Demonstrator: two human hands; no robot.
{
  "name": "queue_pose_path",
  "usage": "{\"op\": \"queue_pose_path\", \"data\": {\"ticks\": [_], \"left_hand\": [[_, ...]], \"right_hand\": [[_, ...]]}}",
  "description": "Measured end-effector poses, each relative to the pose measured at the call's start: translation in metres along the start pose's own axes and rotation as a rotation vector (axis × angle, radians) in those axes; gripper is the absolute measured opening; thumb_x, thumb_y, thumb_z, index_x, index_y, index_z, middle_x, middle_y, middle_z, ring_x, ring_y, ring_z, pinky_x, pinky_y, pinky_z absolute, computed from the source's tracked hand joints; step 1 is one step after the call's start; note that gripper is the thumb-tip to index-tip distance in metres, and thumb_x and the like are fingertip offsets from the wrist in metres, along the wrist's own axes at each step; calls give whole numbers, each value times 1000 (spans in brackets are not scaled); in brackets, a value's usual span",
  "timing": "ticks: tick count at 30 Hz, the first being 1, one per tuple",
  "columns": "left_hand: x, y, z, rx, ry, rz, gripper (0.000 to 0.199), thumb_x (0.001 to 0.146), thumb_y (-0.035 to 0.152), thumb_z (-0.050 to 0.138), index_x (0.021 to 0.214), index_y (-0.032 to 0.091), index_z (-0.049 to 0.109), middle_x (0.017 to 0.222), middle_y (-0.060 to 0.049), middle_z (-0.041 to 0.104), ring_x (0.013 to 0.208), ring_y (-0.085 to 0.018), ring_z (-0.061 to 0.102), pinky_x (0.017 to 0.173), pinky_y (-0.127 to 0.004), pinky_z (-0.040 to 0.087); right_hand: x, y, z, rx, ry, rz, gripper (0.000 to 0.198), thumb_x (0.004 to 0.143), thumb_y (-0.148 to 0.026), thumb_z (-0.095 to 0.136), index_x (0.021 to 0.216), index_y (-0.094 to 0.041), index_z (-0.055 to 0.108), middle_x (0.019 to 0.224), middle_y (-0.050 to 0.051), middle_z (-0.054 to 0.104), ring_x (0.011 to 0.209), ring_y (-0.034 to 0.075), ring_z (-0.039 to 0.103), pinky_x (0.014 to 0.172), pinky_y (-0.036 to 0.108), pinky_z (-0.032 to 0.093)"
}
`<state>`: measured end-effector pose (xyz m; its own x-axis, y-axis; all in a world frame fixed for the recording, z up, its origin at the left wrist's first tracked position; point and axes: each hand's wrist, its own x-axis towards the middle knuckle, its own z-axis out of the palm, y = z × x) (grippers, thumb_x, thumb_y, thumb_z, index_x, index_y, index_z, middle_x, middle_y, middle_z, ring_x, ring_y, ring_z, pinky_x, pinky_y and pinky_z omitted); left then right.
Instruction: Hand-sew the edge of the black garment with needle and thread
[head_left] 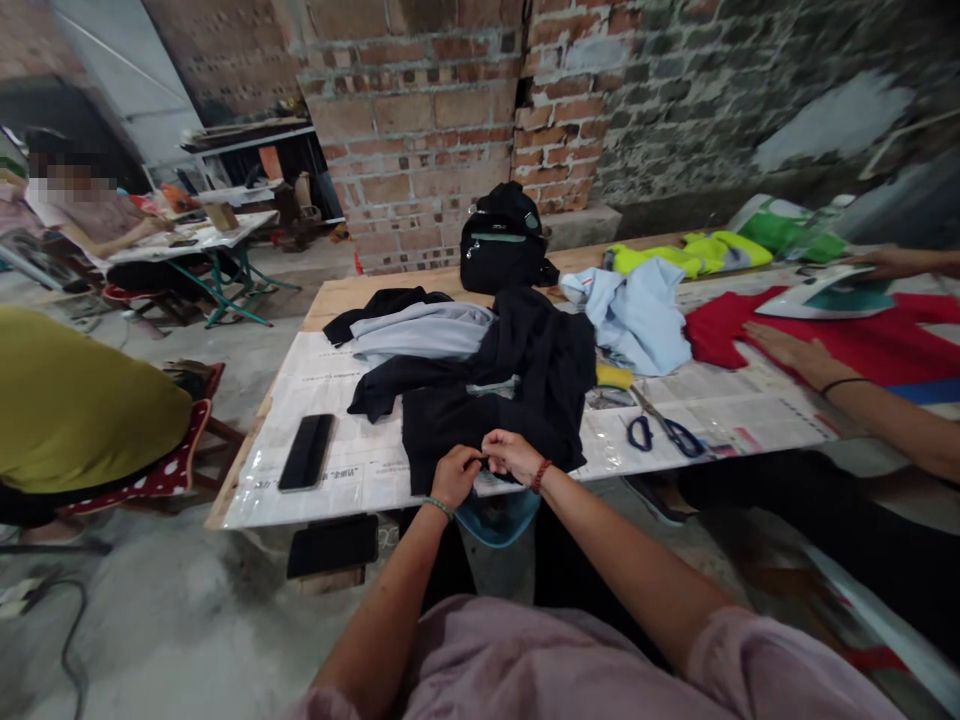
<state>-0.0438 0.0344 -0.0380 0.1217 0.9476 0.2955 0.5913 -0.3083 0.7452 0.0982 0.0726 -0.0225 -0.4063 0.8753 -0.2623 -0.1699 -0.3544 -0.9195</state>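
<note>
A black garment point(517, 370) lies bunched near the table's front edge, with a pale grey cloth point(424, 330) showing among its folds. Over its near edge, my left hand point(454, 478) and my right hand point(514, 458) meet, fingertips almost touching. Both are closed in a pinch; whatever is between the fingers is too small to make out. Just below them, partly under the table edge, sits a blue basin point(498, 528). To the right lie dark-handled scissors point(664, 425) beside a yellow object point(613, 377), perhaps a thread spool.
A phone point(307, 452) lies on the paper-covered table point(375, 475); a black bag point(504, 240) stands behind the garments. At right, a co-worker's hand point(787, 352) rests near red cloth point(720, 325) under an iron point(829, 290). Light-blue cloth point(637, 310) lies between. Another dark device point(332, 547) is below the edge.
</note>
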Motion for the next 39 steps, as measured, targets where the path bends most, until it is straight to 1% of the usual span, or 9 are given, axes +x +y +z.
{"op": "queue_pose_path", "data": {"ticks": [5,8,12,16,21,27,30,34,39], "left_hand": [[-1,3,-1,-26,97,11,18,68,8,54,80,19,62,81,-1,55,70,-9,52,62,-20,43],[-1,4,-2,-39,82,43,15,69,8,54,74,19,62,77,0,55,73,-10,53,66,-21,43],[-2,4,-2,-32,63,51,16,69,6,53,74,19,61,76,0,55,74,-10,53,68,-22,43],[-2,5,-2,-39,57,57,15,69,7,54,74,19,61,76,0,55,75,-10,53,69,-22,43],[-1,7,-3,-61,12,65,14,71,8,54,74,19,61,78,0,54,76,-11,53,71,-23,43],[-1,6,-3,-72,-30,89,13,72,9,52,74,19,61,79,-1,55,76,-11,54,72,-23,44],[-2,5,-1,-49,2,88,15,72,8,51,77,19,60,77,0,55,76,-11,53,73,-24,44],[-5,4,0,-17,90,87,23,70,6,52,85,21,61,89,-2,53,86,-12,53,78,-25,45],[-6,2,1,23,58,117,19,72,8,52,82,21,63,95,-3,50,89,-12,53,80,-25,45]], "right_hand": [[-1,-1,0,67,37,-22,26,56,-28,64,69,-17,44,55,-5,56,36,6,49,29,14,22],[-1,0,0,61,37,-28,26,57,-28,63,69,-17,43,54,-6,56,35,6,49,28,14,22],[0,3,0,48,45,-38,29,58,-33,63,71,-18,42,53,-6,55,33,6,48,28,13,22],[1,5,2,22,93,-55,30,59,-36,62,72,-18,42,52,-7,55,31,5,46,27,13,21],[4,5,5,21,170,-39,25,60,-32,60,69,-19,41,47,-8,52,28,5,42,26,13,17],[6,4,6,15,203,-11,21,63,-28,58,67,-18,40,45,-7,52,27,5,42,26,13,17],[5,4,6,14,201,-5,20,63,-28,58,67,-18,41,47,-6,53,29,6,45,26,13,18],[3,4,5,-2,180,-12,21,63,-29,59,68,-18,42,49,-5,56,30,6,46,26,14,19],[2,3,7,-20,195,8,18,65,-27,57,68,-18,42,46,-6,55,28,5,44,26,14,19]]}}
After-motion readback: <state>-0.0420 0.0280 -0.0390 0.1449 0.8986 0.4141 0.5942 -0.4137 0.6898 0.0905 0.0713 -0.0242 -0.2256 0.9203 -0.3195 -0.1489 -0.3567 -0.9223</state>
